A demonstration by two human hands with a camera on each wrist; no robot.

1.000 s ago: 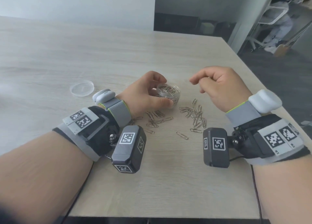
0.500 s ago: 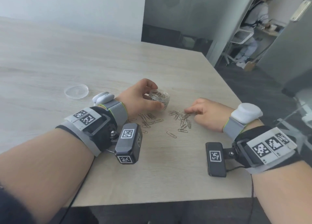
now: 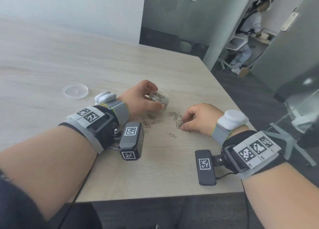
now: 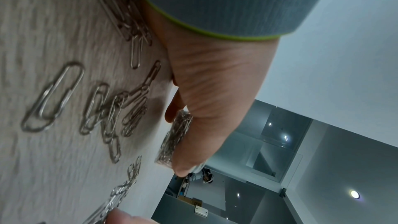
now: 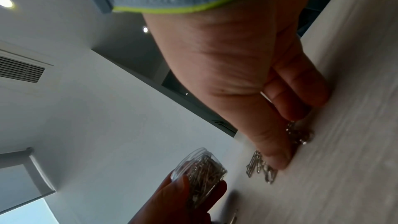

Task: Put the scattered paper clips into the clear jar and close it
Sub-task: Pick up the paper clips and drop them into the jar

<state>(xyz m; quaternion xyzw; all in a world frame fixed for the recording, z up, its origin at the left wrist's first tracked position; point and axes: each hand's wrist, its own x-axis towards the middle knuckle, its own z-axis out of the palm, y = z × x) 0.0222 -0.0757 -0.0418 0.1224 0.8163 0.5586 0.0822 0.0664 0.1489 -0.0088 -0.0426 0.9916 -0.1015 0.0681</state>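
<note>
Since a second ago your right hand [image 3: 201, 119] has dropped from mid-air to the table [image 3: 51, 65], and your view has swung so the doorway now fills the upper right. Its fingertips [image 5: 280, 159] are curled down onto the loose paper clips [image 3: 177, 119] at centre frame, thumb and fingers pinching a small bunch against the wood. Your left hand [image 3: 139, 99] has stayed put just left of that, thumb and fingers wrapped around the clear jar [image 3: 159, 99], which stands open-topped on the table. The jar is small, round and see-through, with a ridged rim, and it is well filled with silver clips. More thin silver wire clips [image 4: 112, 113] lie scattered below your left palm, and one clip [image 3: 170, 134] sits alone lower down. The clear round lid [image 3: 75, 90] lies flat at the middle left, well apart from the jar.
</note>
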